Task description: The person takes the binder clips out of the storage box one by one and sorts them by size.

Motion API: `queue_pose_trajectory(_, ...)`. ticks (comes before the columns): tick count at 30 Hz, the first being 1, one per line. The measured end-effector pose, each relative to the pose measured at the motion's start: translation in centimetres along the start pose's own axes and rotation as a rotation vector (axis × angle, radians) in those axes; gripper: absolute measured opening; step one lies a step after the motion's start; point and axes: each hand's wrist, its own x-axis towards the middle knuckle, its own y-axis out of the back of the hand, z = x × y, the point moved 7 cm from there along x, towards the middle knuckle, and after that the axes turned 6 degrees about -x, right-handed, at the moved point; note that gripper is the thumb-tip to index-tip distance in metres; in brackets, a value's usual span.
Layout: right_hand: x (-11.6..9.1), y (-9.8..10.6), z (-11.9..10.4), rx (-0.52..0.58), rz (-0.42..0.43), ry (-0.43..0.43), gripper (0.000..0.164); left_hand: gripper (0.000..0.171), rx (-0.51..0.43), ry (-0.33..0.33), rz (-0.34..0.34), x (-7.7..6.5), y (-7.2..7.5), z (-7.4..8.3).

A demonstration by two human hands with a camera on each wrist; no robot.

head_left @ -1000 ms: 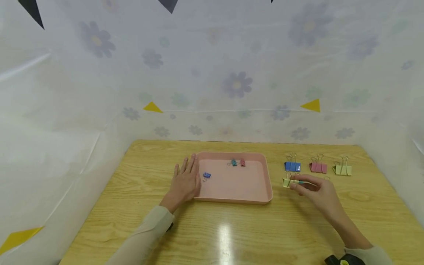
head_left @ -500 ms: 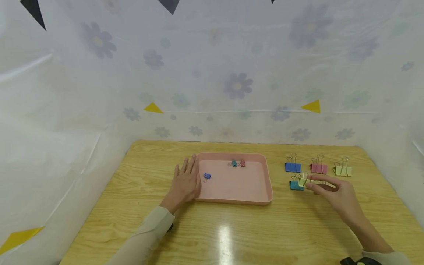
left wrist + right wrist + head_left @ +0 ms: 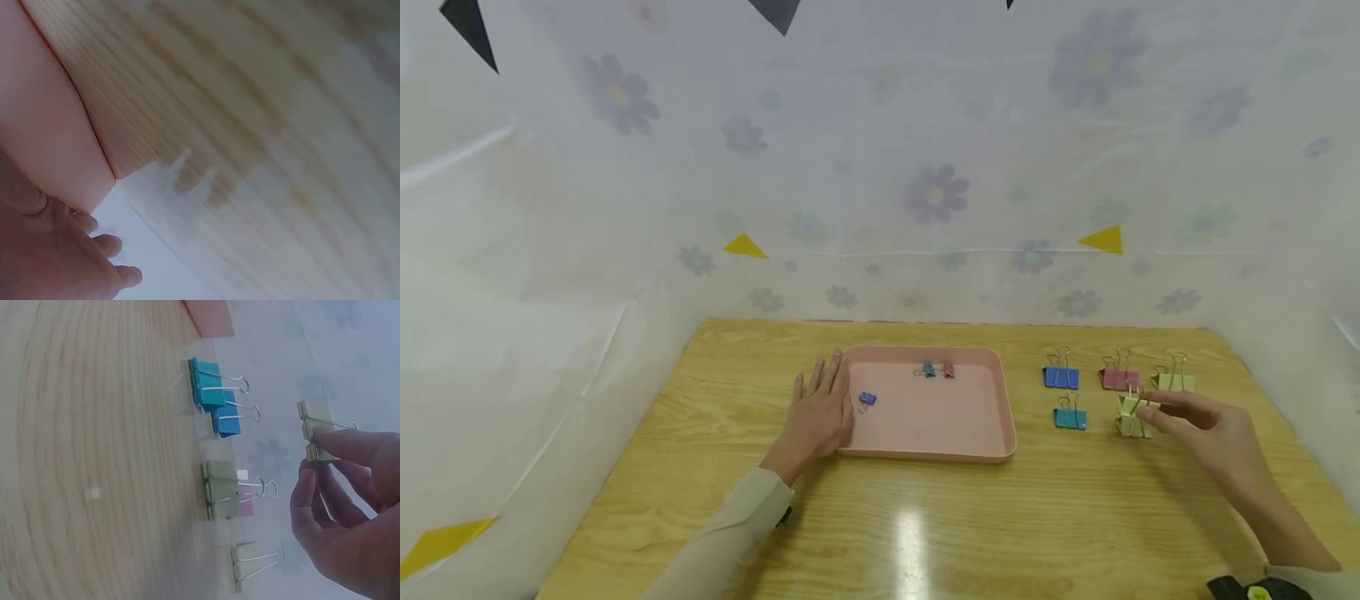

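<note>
Right hand (image 3: 1213, 429) has moved rightward, pinching a pale-yellow clip (image 3: 320, 411).

Open tabletop (image 3: 1030, 442) is running between the tray (image 3: 940, 421) and teal clip (image 3: 1070, 419); the blue clip (image 3: 1061, 378) is standing at the clip's far side, while the left hand (image 3: 817, 414) is blocking the tray's left

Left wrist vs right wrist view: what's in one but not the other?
Left wrist only: the left hand at the side of the pink tray.
Right wrist only: the right hand pinching a pale clip, plus the teal clip, blue clip, pink clip and two more pale clips.
Both: the wooden table and part of the tray.
</note>
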Motion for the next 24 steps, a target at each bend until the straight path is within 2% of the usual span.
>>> queue_pose_trajectory(10, 0.5, 1.8, 3.4, 0.038, 0.004, -0.032, 0.039, 0.062, -0.006, -0.005, 0.000, 0.0, -0.3, -0.1)
queue_pose_trajectory(16, 0.7, 2.5, 5.3, -0.018, 0.037, -0.032, 0.039, 0.061, -0.005, -0.006, 0.005, 0.0, -0.2, -0.2)
queue_pose_trajectory(24, 0.8, 3.2, 8.1, -0.036, -0.001, -0.061, 0.039, 0.062, -0.004, -0.003, -0.006, 0.0, -0.2, -0.1)
